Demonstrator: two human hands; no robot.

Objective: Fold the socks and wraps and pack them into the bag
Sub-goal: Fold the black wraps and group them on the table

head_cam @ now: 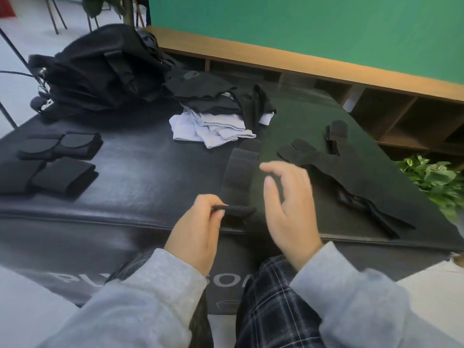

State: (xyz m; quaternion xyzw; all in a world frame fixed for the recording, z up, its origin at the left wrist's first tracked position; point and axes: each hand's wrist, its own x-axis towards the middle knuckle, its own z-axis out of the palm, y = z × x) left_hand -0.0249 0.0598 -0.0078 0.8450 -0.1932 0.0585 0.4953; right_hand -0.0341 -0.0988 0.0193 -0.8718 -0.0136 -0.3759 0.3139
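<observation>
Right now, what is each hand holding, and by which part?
Left hand pinches the black strap wrap by its lifted near end. Right hand holds nothing.

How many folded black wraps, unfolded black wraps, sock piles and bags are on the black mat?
Folded black wraps: 2
Unfolded black wraps: 2
Sock piles: 1
Bags: 1
Total: 6

Grey fleece sleeves, dark plaid trousers.
</observation>
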